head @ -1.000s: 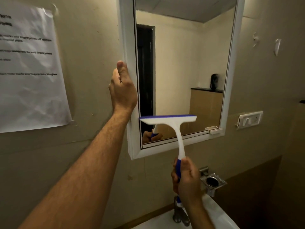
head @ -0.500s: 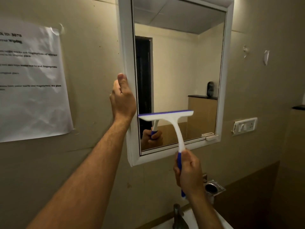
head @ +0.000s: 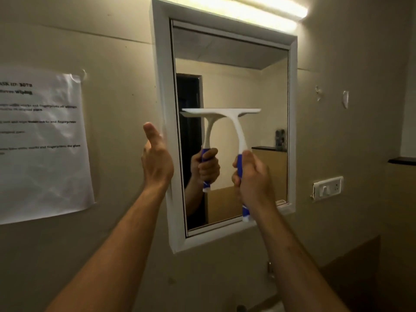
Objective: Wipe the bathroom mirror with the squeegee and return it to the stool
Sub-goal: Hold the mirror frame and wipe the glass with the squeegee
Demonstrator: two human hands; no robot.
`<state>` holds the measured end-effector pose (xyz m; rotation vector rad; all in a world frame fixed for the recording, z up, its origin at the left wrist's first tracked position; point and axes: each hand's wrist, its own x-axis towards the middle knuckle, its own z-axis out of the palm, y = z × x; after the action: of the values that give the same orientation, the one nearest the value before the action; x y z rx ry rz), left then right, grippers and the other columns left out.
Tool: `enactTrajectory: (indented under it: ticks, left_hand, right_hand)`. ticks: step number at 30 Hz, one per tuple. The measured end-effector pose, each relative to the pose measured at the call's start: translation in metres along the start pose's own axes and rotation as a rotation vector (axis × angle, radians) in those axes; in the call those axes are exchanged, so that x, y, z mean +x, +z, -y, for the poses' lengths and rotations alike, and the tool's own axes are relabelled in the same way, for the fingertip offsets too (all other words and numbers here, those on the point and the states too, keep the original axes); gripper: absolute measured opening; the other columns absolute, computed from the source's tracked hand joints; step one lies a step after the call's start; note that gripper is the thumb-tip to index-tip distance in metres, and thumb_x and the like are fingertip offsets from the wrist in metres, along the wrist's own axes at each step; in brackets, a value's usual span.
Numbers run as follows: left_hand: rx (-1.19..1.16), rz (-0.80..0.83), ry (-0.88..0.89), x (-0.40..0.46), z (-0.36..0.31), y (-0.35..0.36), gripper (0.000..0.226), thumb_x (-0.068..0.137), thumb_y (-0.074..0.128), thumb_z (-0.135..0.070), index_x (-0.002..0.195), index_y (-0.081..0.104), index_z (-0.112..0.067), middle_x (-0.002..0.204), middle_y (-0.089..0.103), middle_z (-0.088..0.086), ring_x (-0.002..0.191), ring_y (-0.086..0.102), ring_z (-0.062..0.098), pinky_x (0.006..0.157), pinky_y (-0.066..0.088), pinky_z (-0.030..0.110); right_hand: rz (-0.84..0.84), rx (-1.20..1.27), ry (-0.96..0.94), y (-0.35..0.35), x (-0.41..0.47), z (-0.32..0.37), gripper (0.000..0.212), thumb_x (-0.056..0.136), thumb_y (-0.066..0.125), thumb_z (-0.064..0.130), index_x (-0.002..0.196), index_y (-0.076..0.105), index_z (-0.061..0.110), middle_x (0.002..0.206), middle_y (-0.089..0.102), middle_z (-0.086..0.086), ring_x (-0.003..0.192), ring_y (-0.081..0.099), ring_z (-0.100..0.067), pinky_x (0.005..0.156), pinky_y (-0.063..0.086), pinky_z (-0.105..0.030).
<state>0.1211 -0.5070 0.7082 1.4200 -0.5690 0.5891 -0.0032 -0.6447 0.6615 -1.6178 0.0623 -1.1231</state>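
Midway, wiping mirror [head: 243, 70], right hand [head: 252, 176] gripping squeegee [head: 227, 115], left hand [head: 157, 163] seemingly open, bracing frame [head: 162, 86]; next needing steady strokes.

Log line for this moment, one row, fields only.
phase: wiping | right hand: grips squeegee handle, blade level across mid mirror | left hand: at left side of frame, fingers open | stool: not in view

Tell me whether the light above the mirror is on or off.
On. The light glows bright yellow-white along the top of the mirror frame and washes the wall around it.
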Motion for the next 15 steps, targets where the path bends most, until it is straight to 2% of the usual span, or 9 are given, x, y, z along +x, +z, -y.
enactTrajectory:
  ticks: [3,6,8,10,11,12,14,15]
  left_hand:
    - [0.016,0.002,0.000,0.002,-0.005,-0.001,0.114,0.073,-0.003,-0.085,0.135,0.039,0.002,0.133,0.045,0.027,0.118,0.045,0.043,0.099,0.035,0.059]
    - [0.022,-0.005,0.048,0.012,-0.013,-0.001,0.095,0.081,0.002,-0.078,0.142,0.037,-0.014,0.138,0.047,0.006,0.118,0.046,0.020,0.094,0.031,0.034]
    - [0.037,-0.018,0.091,0.025,-0.027,0.001,0.084,0.087,0.007,-0.074,0.140,0.038,-0.018,0.118,0.049,-0.009,0.101,0.046,0.009,0.084,0.029,0.028]
    - [0.098,-0.063,0.142,0.042,-0.047,0.004,0.078,0.090,0.010,-0.071,0.136,0.041,-0.016,0.091,0.044,-0.018,0.074,0.041,0.000,0.067,0.031,0.021]
    - [0.120,-0.085,0.156,0.051,-0.058,0.006,0.077,0.091,0.012,-0.070,0.134,0.042,-0.014,0.084,0.041,-0.017,0.069,0.038,0.000,0.060,0.028,0.021]
    - [0.121,-0.105,0.160,0.062,-0.069,0.008,0.076,0.092,0.013,-0.069,0.134,0.042,-0.013,0.086,0.045,-0.012,0.071,0.040,0.004,0.062,0.030,0.023]
    - [0.117,-0.133,0.158,0.081,-0.087,0.013,0.074,0.094,0.012,-0.065,0.135,0.042,-0.011,0.108,0.055,0.004,0.087,0.046,0.011,0.076,0.031,0.027]
    - [0.117,-0.141,0.154,0.088,-0.093,0.015,0.072,0.095,0.012,-0.062,0.133,0.045,-0.012,0.114,0.056,0.008,0.092,0.048,0.012,0.078,0.031,0.026]
  right_hand:
    - [0.009,0.004,-0.011,0.007,0.003,-0.007,0.040,0.099,0.031,0.049,0.084,0.055,0.021,0.064,0.050,-0.004,0.048,0.044,-0.009,0.046,0.038,-0.026]
    - [0.027,0.083,0.010,0.006,-0.024,-0.028,0.041,0.094,0.035,0.050,0.080,0.052,0.016,0.061,0.046,-0.001,0.046,0.041,-0.007,0.043,0.036,-0.022]
    - [0.056,0.123,0.026,0.003,-0.028,-0.027,0.048,0.086,0.035,0.057,0.081,0.051,0.012,0.058,0.043,-0.001,0.042,0.038,-0.005,0.039,0.033,-0.020]
    - [0.036,0.106,-0.013,0.003,-0.009,-0.008,0.048,0.092,0.037,0.053,0.084,0.053,0.009,0.060,0.045,-0.004,0.043,0.039,-0.007,0.040,0.035,-0.022]
    - [0.021,0.082,-0.047,0.005,0.006,0.008,0.047,0.096,0.036,0.050,0.086,0.054,0.008,0.062,0.046,-0.005,0.045,0.040,-0.009,0.043,0.036,-0.026]
    - [0.010,0.060,-0.079,0.007,0.023,0.028,0.046,0.098,0.034,0.048,0.087,0.055,0.009,0.065,0.047,-0.007,0.047,0.041,-0.011,0.046,0.036,-0.028]
    - [0.003,0.069,-0.119,0.015,0.053,0.069,0.042,0.100,0.032,0.046,0.085,0.055,0.014,0.063,0.052,-0.005,0.044,0.045,-0.009,0.045,0.037,-0.026]
    - [0.003,0.105,-0.122,0.019,0.066,0.087,0.039,0.101,0.032,0.044,0.084,0.054,0.016,0.055,0.054,0.002,0.039,0.046,-0.004,0.041,0.038,-0.020]
